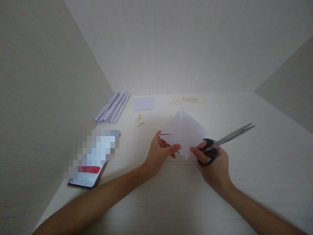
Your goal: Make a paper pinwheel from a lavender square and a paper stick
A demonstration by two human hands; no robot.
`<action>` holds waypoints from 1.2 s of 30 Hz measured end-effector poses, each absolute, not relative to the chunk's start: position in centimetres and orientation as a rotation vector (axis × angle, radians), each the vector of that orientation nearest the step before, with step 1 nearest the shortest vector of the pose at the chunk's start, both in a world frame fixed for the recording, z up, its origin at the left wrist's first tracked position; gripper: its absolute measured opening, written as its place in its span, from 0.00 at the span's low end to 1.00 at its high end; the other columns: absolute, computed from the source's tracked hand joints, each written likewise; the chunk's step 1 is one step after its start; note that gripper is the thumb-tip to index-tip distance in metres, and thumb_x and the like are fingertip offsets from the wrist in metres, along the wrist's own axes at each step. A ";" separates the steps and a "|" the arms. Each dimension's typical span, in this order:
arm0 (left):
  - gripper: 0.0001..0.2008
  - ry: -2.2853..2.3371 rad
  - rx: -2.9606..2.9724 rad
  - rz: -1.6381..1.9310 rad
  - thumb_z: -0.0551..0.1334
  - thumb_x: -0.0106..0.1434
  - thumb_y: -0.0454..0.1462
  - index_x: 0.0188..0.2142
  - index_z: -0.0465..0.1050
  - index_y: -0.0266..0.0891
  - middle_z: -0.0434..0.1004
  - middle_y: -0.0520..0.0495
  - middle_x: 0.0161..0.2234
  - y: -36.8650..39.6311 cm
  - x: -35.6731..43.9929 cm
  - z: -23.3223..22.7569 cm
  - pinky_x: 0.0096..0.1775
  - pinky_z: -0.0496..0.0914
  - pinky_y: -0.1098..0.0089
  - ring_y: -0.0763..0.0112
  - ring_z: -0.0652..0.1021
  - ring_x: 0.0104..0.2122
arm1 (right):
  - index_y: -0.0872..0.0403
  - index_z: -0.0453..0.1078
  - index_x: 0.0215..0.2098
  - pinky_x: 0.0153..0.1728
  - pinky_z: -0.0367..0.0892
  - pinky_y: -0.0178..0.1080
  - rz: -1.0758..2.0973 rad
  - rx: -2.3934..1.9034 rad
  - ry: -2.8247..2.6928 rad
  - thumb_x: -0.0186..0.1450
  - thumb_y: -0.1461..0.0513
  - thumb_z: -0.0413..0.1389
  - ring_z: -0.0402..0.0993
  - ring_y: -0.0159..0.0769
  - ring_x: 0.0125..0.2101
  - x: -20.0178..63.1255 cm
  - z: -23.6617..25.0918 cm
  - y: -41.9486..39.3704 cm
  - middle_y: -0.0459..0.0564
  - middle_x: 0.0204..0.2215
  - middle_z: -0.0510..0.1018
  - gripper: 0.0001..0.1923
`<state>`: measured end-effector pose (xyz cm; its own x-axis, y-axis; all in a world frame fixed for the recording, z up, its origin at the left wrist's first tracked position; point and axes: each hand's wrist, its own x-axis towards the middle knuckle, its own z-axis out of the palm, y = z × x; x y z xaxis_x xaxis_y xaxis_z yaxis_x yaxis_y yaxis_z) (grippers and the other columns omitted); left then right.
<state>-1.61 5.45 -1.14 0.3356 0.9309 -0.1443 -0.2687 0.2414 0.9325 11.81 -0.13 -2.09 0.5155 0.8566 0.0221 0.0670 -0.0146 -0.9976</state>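
My left hand pinches the lower left edge of a white square of paper, held above the table like a diamond. The paper has a slit cut in from its top corner and another from its left corner. My right hand grips black-handled scissors, fingers through the loops. The blades are closed and point up to the right, away from the paper. The forefinger of that hand touches the paper's lower right edge.
A phone with a lit screen lies at the left near the side wall. Several rolled white paper tubes lie at the back left, with a small paper sheet and some small wooden sticks beside them. Walls enclose three sides.
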 end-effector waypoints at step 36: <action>0.09 0.950 1.342 0.910 0.59 0.51 0.37 0.28 0.70 0.32 0.75 0.45 0.28 6.7 -3.0 3.1 0.20 0.67 0.78 0.72 0.75 0.26 | 0.55 0.57 0.21 0.20 0.54 0.32 1.368 -1.335 -1.639 0.58 0.47 0.45 0.57 0.27 0.20 11.1 -0.8 -1.2 0.43 0.18 0.61 0.20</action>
